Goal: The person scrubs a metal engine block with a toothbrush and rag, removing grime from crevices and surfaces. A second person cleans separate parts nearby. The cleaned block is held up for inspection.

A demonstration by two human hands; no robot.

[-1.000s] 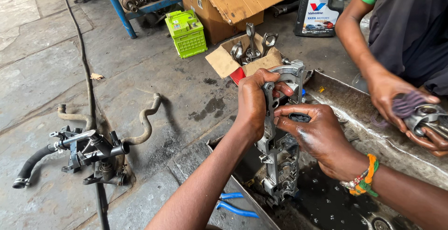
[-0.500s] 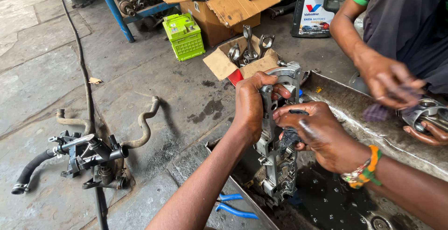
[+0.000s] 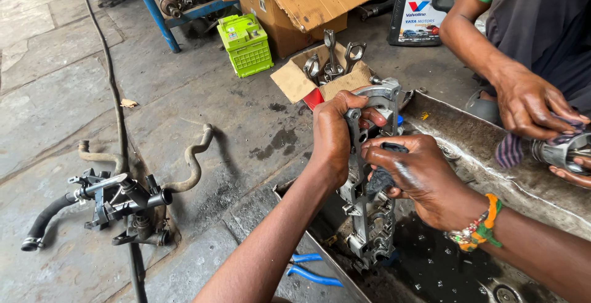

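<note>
My left hand (image 3: 335,137) grips the upper part of a long grey metal engine casting (image 3: 369,217) that stands on end in a metal wash tray (image 3: 468,134). My right hand (image 3: 418,177), with a beaded band on the wrist, presses a small dark cloth (image 3: 385,177) against the casting's middle. Across the tray, another person's hands (image 3: 532,103) rub a round metal part (image 3: 563,152) with a striped rag (image 3: 511,149).
Blue-handled pliers (image 3: 311,272) lie beside the tray. A hose-and-housing assembly (image 3: 120,198) rests on the concrete floor at left. Behind stand a small cardboard box with connecting rods (image 3: 332,69), a green battery (image 3: 246,43), a bigger parts box (image 3: 308,4) and an oil jug (image 3: 418,7).
My right hand has shifted slightly along the casting with the cloth. The other person's hands have moved right and now wrap the round part with the rag.
</note>
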